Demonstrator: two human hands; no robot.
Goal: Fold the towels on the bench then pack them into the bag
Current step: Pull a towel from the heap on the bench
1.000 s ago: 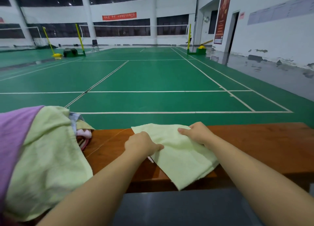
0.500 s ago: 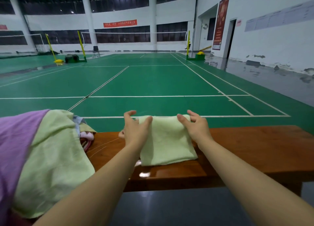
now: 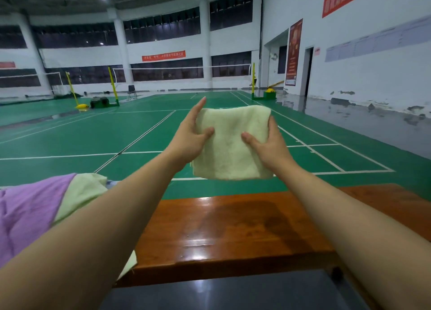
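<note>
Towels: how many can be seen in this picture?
3. A folded yellow towel held up by both hands; a purple towel and another yellow towel piled at left. More may be hidden in that pile.

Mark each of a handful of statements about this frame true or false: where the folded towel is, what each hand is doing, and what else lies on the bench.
1. The folded pale yellow towel lies flat on the bench. False: it is held up in the air above the bench.
2. Both hands hold the towel, the left hand on its left edge and the right hand on its right edge. True.
3. A purple towel lies at the left end of the bench. True.
4. The right hand rests flat on the bench top. False: it holds the towel, thumb pressed on its near face.
5. Another pale yellow towel lies beside the purple one. True.
</note>
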